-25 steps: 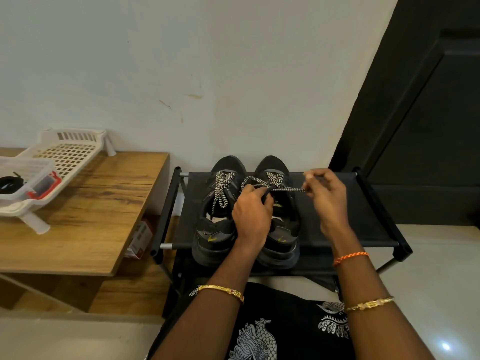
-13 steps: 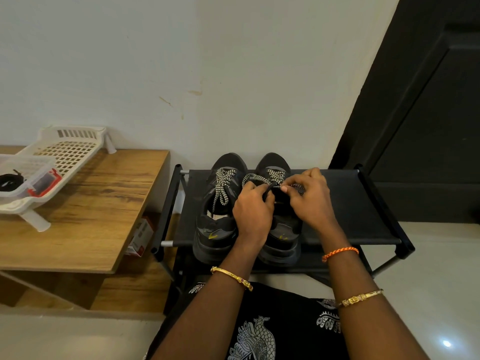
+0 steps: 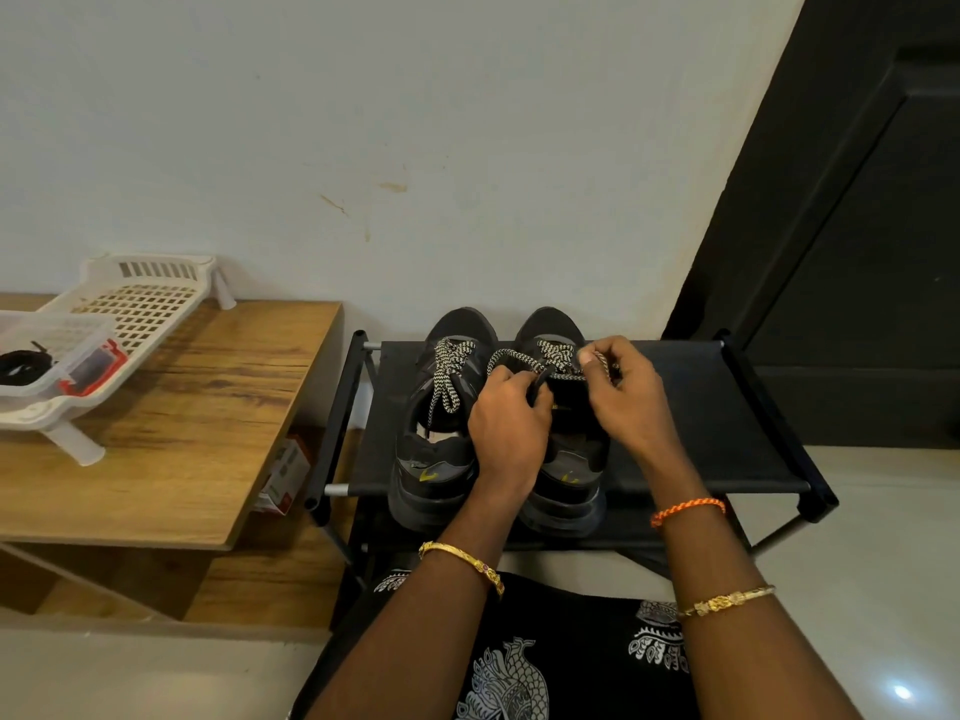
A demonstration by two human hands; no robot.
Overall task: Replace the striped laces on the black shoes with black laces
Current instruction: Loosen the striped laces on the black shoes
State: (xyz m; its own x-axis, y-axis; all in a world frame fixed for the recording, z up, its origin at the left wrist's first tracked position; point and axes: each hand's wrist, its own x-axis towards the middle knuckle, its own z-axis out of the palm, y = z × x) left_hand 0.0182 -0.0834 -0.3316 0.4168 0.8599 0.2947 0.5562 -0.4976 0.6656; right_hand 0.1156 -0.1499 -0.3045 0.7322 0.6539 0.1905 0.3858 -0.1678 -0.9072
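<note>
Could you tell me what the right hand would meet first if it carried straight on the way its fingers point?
Probably the striped lace it pinches on the right shoe, then the wall; depth is unclear.

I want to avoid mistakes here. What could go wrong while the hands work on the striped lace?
The right hand and left hand both grip the right shoe's striped lace; a hard pull might tighten a knot. The right shoe overhangs the shoe rack edge and could slip off.

Bare shelf fabric (image 3: 691, 407) lies open right of the shoes (image 3: 436, 423); wall (image 3: 467, 148) blocks behind.
</note>
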